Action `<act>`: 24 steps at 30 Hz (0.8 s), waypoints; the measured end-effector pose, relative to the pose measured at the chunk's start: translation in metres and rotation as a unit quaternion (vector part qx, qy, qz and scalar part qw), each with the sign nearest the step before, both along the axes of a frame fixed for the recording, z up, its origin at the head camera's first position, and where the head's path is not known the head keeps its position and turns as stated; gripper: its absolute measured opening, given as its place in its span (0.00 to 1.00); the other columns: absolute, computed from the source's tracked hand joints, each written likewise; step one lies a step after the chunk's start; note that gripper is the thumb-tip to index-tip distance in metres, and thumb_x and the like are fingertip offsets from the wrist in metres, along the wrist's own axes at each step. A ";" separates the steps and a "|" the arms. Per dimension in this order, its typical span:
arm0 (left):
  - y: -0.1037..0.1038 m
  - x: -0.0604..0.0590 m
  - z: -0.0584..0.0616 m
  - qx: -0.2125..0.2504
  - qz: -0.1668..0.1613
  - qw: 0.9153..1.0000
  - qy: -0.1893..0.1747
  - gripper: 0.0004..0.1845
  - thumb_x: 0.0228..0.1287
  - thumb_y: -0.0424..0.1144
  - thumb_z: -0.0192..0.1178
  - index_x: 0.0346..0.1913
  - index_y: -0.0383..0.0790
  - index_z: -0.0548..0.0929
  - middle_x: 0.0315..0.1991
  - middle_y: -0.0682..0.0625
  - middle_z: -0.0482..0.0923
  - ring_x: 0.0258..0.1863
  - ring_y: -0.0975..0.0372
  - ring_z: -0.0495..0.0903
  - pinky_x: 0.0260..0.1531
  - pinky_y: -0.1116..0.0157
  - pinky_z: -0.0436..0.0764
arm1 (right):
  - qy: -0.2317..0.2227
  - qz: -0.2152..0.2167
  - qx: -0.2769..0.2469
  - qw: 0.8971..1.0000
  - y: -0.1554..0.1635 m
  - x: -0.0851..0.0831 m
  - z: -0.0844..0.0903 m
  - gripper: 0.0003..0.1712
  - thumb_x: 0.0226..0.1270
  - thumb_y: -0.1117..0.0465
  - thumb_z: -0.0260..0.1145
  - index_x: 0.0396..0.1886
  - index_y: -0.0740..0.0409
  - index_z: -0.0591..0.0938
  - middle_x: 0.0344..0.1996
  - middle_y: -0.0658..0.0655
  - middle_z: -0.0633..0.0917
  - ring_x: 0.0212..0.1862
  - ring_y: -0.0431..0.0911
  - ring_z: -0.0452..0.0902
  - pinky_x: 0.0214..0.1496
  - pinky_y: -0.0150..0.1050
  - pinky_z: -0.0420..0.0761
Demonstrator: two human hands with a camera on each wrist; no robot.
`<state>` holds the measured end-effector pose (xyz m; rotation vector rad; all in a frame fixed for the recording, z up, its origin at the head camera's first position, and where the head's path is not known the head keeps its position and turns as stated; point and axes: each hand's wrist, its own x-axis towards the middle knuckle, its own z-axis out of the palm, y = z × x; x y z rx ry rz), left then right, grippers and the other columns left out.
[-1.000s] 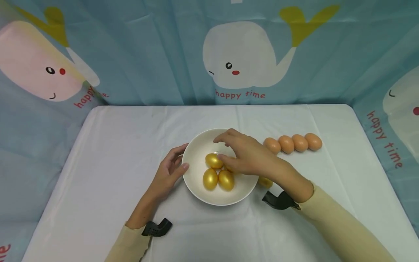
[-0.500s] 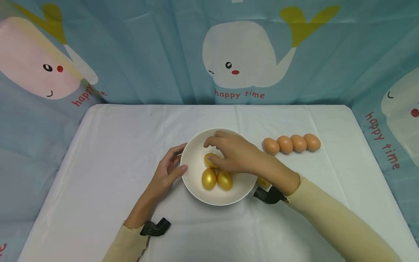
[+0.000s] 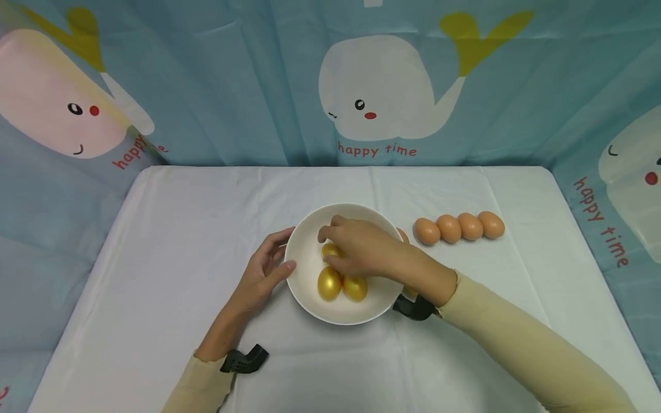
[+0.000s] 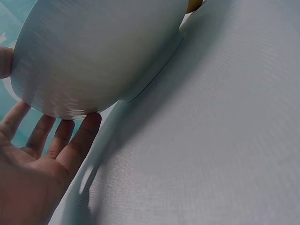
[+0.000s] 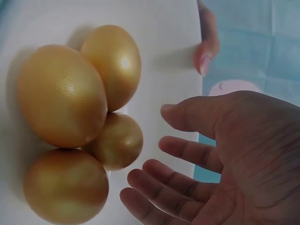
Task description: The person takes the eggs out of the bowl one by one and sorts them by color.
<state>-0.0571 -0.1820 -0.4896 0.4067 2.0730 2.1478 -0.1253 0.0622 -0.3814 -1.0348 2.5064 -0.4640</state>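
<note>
A white bowl [image 3: 306,281] stands on the table with several shiny golden eggs [image 3: 329,283] clustered inside it. My left hand [image 3: 265,275] holds the bowl's left side, thumb at the rim and fingers against the outer wall [image 4: 93,61]. Over the bowl reaches my right hand [image 3: 361,248], its fingers spread and loosely bent beside the eggs. In the right wrist view nothing lies between its thumb and fingers, while four-egg detail there shows a large golden egg [image 5: 61,96] nearest the camera. Part of the cluster is hidden under the right hand in the head view.
A row of brown eggs [image 3: 449,228] lies right of the bowl; one more brown egg [image 3: 403,234] peeks out behind the right wrist. A golden egg [image 3: 410,292] outside the bowl is mostly covered by the right forearm. White cloth [image 3: 206,229] covers the table; a whale-print curtain [image 3: 248,86] stands behind.
My right hand has moved left and lower over the golden eggs, covering more of them. A brown egg has come into sight behind the wrist. My left hand keeps its place on the bowl.
</note>
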 end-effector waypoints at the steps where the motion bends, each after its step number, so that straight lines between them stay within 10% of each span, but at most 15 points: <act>1: 0.000 0.000 0.000 -0.001 0.000 1.000 0.000 0.33 0.75 0.28 0.56 0.80 0.38 0.64 0.74 0.47 0.68 0.68 0.63 0.78 0.58 0.69 0.87 | 0.002 0.001 0.001 1.000 0.000 0.000 -0.001 0.20 0.74 0.55 0.67 0.62 0.53 0.84 0.49 0.57 0.84 0.42 0.47 0.79 0.54 0.42 0.82; 24: 0.001 0.000 -0.003 0.011 0.001 1.000 -0.005 0.33 0.75 0.26 0.55 0.80 0.37 0.63 0.74 0.49 0.69 0.69 0.66 0.77 0.59 0.70 0.86 | 0.004 0.031 0.075 0.997 -0.008 -0.005 -0.001 0.11 0.71 0.58 0.69 0.51 0.52 0.83 0.39 0.53 0.81 0.38 0.48 0.76 0.46 0.41 0.78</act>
